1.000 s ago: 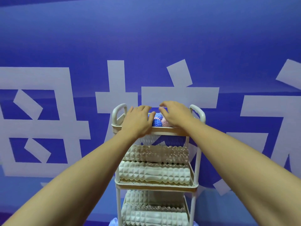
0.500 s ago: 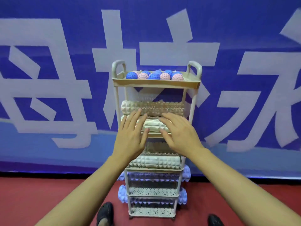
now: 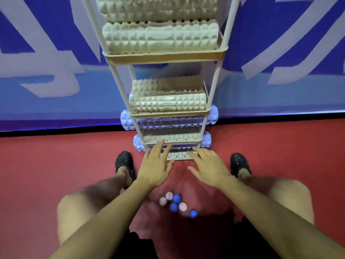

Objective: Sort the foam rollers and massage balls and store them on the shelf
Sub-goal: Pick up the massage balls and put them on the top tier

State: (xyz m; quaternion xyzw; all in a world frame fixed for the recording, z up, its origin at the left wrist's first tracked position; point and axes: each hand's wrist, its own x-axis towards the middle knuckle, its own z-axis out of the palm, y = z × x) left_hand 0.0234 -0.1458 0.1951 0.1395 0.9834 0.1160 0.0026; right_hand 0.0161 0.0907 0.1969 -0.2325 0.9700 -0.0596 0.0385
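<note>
A cream shelf cart (image 3: 164, 57) stands against the blue wall. Beige ridged foam rollers (image 3: 160, 39) lie on an upper tier, and more beige rollers (image 3: 168, 103) lie on the tier below. Pale blue rollers (image 3: 127, 119) stick out sideways from the two lowest tiers. Several pink and blue massage balls (image 3: 176, 202) lie in a cluster on the red floor between my knees. My left hand (image 3: 155, 165) and my right hand (image 3: 207, 166) hover with fingers spread and hold nothing, their fingertips at the front of the bottom tier (image 3: 179, 156).
My two black clogs (image 3: 124, 163) stand either side of the cart's base on the red floor (image 3: 46, 165). My bare knees frame the balls. A blue banner wall (image 3: 46, 71) with large pale characters runs behind the cart.
The view has tipped down from the cart's upper tiers to its base. Both hands dropped from the middle tier to the bottom tier. The balls on the floor have come into view.
</note>
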